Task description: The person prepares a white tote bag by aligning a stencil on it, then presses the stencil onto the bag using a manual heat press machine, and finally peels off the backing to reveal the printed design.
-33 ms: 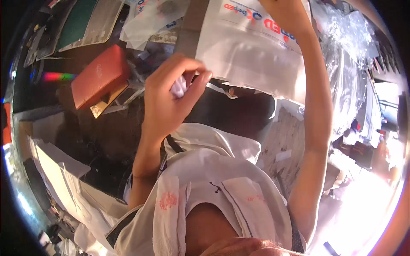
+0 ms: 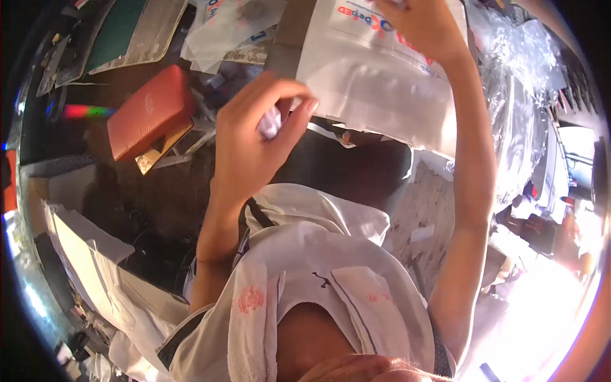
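My left hand [image 2: 251,149] is raised in the middle of the view, its fingers curled around a small crumpled white piece [image 2: 270,125]. My right hand [image 2: 421,27] reaches up to the top edge and grips the upper part of a large white plastic mailer bag [image 2: 375,86] with red and blue print. The bag hangs flat just right of my left hand. My white garment [image 2: 318,267] with small pink motifs fills the lower middle.
A red book [image 2: 149,111] lies at the left on a dark surface, over a gold-coloured card. Clear plastic wrapping [image 2: 519,95] is piled at the right. More white bags and papers [image 2: 223,32] lie at the top. White sheets [image 2: 83,248] sit lower left.
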Motion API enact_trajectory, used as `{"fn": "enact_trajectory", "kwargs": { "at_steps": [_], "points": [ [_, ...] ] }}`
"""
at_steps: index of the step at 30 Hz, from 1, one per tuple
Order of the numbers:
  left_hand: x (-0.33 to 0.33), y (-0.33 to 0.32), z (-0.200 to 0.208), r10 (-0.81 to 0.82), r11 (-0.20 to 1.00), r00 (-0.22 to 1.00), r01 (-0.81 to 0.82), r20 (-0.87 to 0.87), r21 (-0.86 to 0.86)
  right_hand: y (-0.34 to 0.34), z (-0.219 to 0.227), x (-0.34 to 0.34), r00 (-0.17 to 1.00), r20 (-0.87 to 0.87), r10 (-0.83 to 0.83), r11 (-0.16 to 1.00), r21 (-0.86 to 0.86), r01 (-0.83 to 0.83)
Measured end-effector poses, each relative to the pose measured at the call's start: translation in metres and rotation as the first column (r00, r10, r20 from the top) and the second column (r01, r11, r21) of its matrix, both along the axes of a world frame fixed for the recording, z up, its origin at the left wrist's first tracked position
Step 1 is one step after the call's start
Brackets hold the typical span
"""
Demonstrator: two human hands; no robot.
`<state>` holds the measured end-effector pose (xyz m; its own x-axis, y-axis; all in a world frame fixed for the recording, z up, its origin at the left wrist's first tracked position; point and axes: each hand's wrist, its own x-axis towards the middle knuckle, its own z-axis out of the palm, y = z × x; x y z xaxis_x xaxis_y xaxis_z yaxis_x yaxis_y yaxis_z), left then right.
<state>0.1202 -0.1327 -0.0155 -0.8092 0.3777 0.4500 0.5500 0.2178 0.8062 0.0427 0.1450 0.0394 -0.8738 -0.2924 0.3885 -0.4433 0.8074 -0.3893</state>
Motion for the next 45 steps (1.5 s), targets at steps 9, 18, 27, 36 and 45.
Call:
{"fn": "enact_trajectory", "kwargs": {
  "at_steps": [9,18,27,36,45],
  "points": [
    [-0.042,0.022,-0.014,0.000,0.991,0.980,-0.027,-0.199,-0.128,-0.028,-0.024,0.022,0.996,-0.074,0.048,0.948,0.317,-0.022],
    [-0.049,0.027,-0.020,-0.053,0.972,0.975,0.001,-0.215,-0.236,0.009,-0.031,-0.002,0.911,0.310,-0.271,0.885,-0.293,0.363],
    [-0.045,0.026,-0.021,-0.047,0.969,0.983,0.001,-0.178,-0.246,0.023,-0.020,0.003,0.784,0.548,-0.291,0.686,-0.452,0.570],
    [-0.043,0.028,-0.017,-0.050,0.964,0.986,0.006,-0.160,-0.267,0.041,-0.022,0.011,0.822,0.481,-0.304,0.646,-0.531,0.549],
    [-0.042,0.031,-0.020,-0.049,0.967,0.979,-0.004,-0.200,-0.256,0.060,-0.028,0.018,0.825,0.478,-0.301,0.639,-0.541,0.546]
  ]
}}
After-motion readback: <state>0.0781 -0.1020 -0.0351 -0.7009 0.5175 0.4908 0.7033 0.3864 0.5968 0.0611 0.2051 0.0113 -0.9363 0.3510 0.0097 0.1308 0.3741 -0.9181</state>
